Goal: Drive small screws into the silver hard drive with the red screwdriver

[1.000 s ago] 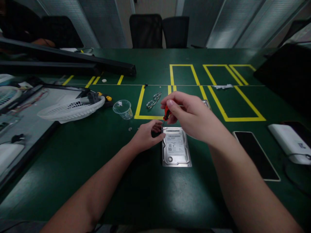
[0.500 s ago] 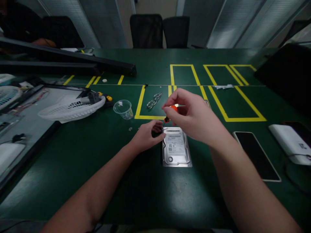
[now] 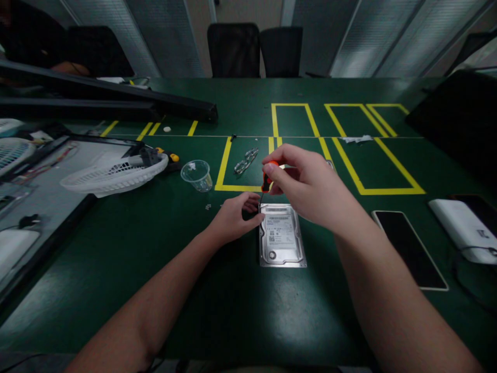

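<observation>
A silver hard drive (image 3: pixel 285 239) with a white label lies flat on the green table. My left hand (image 3: pixel 236 219) holds its upper left edge, the thumb on top and the fingers curled beside the corner. Between the thumb and fingertips of my right hand (image 3: pixel 306 186) is a small screwdriver (image 3: pixel 266 182) with a red and black handle. It stands nearly upright, its thin shaft reaching down to the drive's upper left corner. The exact contact of the tip is too small to make out. Several tiny pieces, perhaps screws (image 3: pixel 208 206), lie left of my left hand.
Beyond my left hand stand a clear plastic cup (image 3: pixel 197 176) and glasses (image 3: pixel 246 161). A white fan grille (image 3: pixel 116 175) and a flat panel (image 3: pixel 42 197) fill the left. A phone (image 3: pixel 409 248) and white power bank (image 3: pixel 464 228) lie right. Another person's hand (image 3: pixel 70 68) shows far left.
The fingers of my right hand have shifted on the screwdriver's handle, so more of it shows, more upright. My left hand and the hard drive stay in place.
</observation>
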